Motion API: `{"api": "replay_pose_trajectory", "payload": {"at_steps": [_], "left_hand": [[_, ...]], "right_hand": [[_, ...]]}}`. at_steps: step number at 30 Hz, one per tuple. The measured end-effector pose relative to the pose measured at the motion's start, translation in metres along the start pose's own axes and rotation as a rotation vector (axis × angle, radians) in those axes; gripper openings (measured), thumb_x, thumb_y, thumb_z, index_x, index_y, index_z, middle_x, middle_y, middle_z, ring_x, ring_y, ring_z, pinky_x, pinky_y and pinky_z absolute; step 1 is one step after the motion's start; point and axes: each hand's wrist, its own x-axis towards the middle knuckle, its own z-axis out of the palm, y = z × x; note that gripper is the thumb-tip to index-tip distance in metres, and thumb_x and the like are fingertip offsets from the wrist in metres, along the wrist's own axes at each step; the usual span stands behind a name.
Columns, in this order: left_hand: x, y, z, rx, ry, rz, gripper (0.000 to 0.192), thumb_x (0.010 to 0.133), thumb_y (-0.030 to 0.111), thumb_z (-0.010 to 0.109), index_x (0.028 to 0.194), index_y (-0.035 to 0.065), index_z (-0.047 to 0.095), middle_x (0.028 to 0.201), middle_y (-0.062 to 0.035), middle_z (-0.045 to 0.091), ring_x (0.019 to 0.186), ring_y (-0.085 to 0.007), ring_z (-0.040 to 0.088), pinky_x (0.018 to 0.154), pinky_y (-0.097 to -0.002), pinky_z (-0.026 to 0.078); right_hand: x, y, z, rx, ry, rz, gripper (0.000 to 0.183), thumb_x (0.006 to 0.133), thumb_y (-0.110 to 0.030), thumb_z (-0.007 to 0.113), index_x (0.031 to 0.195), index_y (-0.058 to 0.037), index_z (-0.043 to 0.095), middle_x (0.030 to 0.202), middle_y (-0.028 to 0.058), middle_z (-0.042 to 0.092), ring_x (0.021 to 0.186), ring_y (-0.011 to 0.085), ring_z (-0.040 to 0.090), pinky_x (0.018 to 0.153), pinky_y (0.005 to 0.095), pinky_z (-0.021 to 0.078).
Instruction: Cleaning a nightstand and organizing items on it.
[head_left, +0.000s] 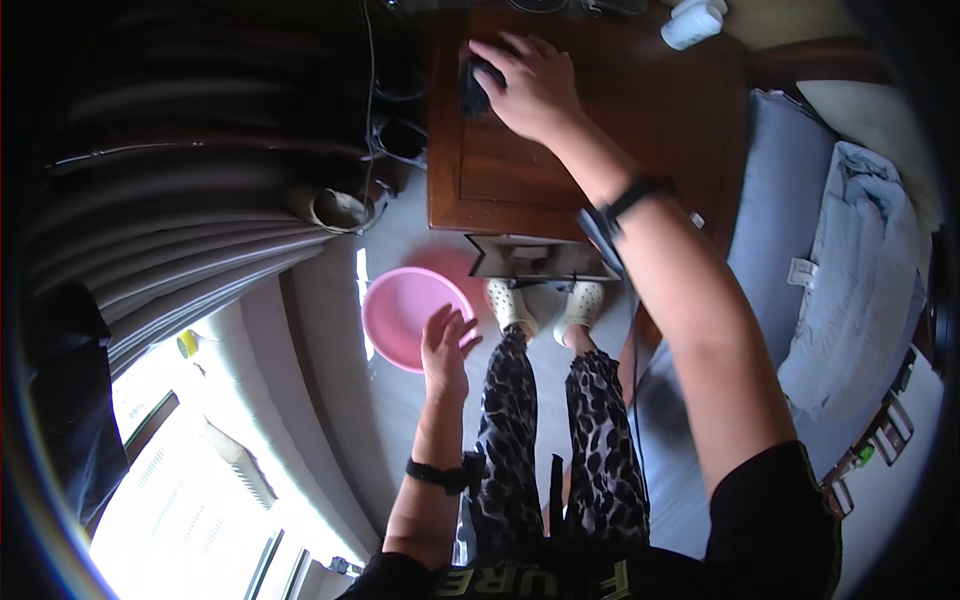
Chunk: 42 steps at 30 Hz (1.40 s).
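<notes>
My right hand (531, 84) is stretched out over the brown wooden tabletop (555, 180), near its left side. Its thumb and fingers are around a small black object (474, 94); blur and shadow hide what kind of thing it is. Lower down, my left hand (446, 345) hangs in the air with its fingers apart and nothing in it. From this view it overlaps the right rim of a round pink plastic basin (405, 307) on the floor.
A white bottle (691, 26) lies near the table's far right corner. Below the table's front edge stands an open bag (540, 257), before my cream clogs (508, 304). Grey-blue bedding (847, 300) is at right, curtains (247, 240) and a beige shoe (337, 210) at left.
</notes>
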Motion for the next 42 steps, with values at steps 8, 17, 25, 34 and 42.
{"api": "replay_pose_trajectory", "payload": {"at_steps": [8,17,25,34,42], "left_hand": [[-0.010,0.011,-0.028,0.030,0.121,-0.019,0.045,0.095,0.017,0.058,0.135,0.0007,0.045,0.129,-0.0182,0.054,0.109,-0.0293,0.063,0.084,-0.0390,0.055],[0.040,0.055,0.029,0.701,0.070,0.602,0.040,0.090,0.007,0.063,0.128,0.0017,0.051,0.119,-0.0159,0.058,0.105,-0.0279,0.063,0.083,-0.0363,0.054],[0.064,0.089,0.164,1.322,-0.064,0.790,0.098,0.074,0.024,0.079,0.153,0.0178,0.021,0.152,-0.0230,0.020,0.141,-0.0456,0.016,0.110,-0.0627,0.022],[0.071,0.086,0.228,1.691,-0.157,0.314,0.157,0.047,0.055,0.092,0.154,0.0196,-0.017,0.154,-0.0300,-0.028,0.141,-0.0554,-0.020,0.109,-0.0726,0.004],[0.079,0.074,0.244,1.671,-0.088,0.318,0.160,0.045,0.057,0.093,0.154,0.0190,-0.018,0.151,-0.0334,-0.029,0.138,-0.0582,-0.023,0.106,-0.0759,0.003]], "right_hand": [[-0.130,-0.085,0.060,-0.194,-0.216,-0.523,0.042,0.089,-0.035,0.055,0.129,-0.0217,0.061,0.136,0.0057,0.050,0.130,0.0344,0.041,0.106,0.0742,0.0232],[-0.153,-0.004,-0.060,0.206,-0.356,-0.124,0.040,0.077,-0.020,0.074,0.116,-0.0237,0.067,0.121,0.0056,0.059,0.114,0.0310,0.054,0.099,0.0513,0.0421],[-0.104,0.047,-0.030,-0.233,-0.005,-0.019,0.051,0.079,-0.038,0.071,0.128,-0.0283,0.058,0.143,0.0118,0.042,0.132,0.0383,0.036,0.106,0.0696,0.0263],[-0.162,0.113,-0.132,0.144,0.096,0.353,0.037,0.085,-0.012,0.067,0.121,-0.0118,0.061,0.114,0.0185,0.055,0.105,0.0371,0.055,0.090,0.0463,0.0464],[0.020,0.300,-0.135,-0.208,0.084,0.746,0.062,0.088,-0.046,0.058,0.142,-0.0201,0.045,0.147,0.0173,0.038,0.135,0.0412,0.036,0.112,0.0521,0.0309]]}}
